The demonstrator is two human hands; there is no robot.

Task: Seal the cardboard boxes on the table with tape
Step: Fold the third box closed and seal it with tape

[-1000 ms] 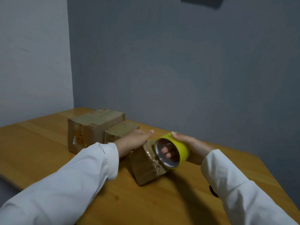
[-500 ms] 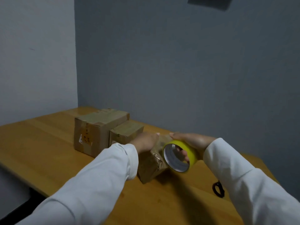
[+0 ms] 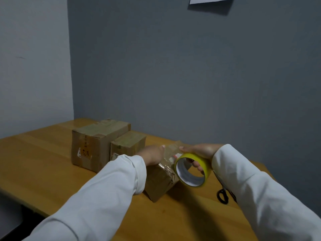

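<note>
Yellow tape roll (image 3: 192, 169) gripped, right hand (image 3: 201, 151)

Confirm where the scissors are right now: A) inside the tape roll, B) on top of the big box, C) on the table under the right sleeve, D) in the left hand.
C: the black scissors lie on the table, partly hidden by the right sleeve.

box labels (image 3: 84, 152) blurred, nothing legible
</note>
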